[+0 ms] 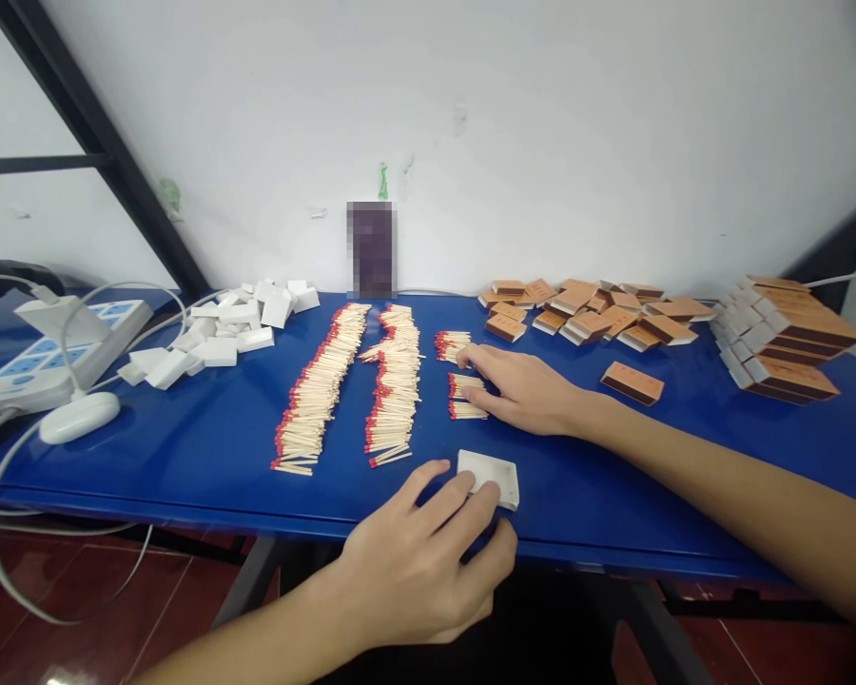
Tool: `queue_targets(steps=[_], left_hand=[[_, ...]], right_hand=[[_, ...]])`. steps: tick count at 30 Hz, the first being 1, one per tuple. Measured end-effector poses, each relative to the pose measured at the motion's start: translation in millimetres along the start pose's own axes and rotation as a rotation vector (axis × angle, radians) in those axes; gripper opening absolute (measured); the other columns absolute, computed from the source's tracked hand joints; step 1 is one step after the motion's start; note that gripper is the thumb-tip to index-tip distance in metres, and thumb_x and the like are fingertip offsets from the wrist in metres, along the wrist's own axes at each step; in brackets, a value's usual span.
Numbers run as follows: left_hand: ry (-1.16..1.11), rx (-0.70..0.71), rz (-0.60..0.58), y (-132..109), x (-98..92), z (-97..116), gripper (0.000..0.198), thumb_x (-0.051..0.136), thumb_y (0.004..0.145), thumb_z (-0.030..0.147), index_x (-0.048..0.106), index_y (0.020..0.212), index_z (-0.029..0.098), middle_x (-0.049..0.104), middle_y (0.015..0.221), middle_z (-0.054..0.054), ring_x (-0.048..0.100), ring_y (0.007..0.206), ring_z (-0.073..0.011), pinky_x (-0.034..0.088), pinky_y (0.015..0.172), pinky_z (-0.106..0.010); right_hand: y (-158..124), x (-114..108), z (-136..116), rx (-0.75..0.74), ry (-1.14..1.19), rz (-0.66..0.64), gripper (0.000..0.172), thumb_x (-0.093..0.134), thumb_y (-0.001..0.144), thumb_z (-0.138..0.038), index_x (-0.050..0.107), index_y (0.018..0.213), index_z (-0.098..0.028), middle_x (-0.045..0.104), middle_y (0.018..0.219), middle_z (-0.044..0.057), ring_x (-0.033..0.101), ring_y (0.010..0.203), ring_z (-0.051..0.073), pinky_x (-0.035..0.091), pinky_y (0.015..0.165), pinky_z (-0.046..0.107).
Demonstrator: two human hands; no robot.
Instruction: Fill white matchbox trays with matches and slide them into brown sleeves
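My left hand (435,552) is at the table's front edge, its fingers curled over the near side of a white matchbox tray (500,472). The inside of this tray faces up, and no matches show in it. My right hand (524,388) reaches in from the right, with thumb and index finger bent around a small group of red-tipped matches (462,385) lying on the table. Close by are another small group of matches (451,344) above and one more (463,411) below. Its other fingers are partly hidden.
Two long rows of matches, one on the left (321,390) and one nearer (394,390), lie on the blue table (221,466). White trays (218,347) are heaped at left beside a power strip (107,328). Orange matchbox sleeves (589,309) lie at the back right, near stacked matchboxes (791,366).
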State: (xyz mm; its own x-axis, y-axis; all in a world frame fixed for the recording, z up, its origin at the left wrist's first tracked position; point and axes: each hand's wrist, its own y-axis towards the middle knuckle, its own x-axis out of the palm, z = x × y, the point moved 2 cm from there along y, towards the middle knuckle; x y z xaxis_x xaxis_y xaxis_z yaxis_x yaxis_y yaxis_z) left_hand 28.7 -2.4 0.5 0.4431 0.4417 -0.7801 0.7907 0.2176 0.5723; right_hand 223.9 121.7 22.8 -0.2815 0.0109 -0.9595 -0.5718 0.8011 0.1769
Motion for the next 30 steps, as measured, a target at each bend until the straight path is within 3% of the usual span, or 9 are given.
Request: queue_targets(steps=[30], left_hand=[[0.004,-0.001,0.001,0.8,-1.1,-0.6,0.024,0.057,0.089,0.028,0.067,0.108,0.016,0.067,0.115,-0.010,0.060,0.106,-0.0250,0.044,0.099,-0.043]], right_hand=[[0.3,-3.5,-2.3,0.016,0.009,-0.008,0.033,0.046,0.094,-0.038,0.049,0.121,-0.020,0.065,0.119,0.012,0.062,0.092,0.026,0.043,0.074,0.035]])
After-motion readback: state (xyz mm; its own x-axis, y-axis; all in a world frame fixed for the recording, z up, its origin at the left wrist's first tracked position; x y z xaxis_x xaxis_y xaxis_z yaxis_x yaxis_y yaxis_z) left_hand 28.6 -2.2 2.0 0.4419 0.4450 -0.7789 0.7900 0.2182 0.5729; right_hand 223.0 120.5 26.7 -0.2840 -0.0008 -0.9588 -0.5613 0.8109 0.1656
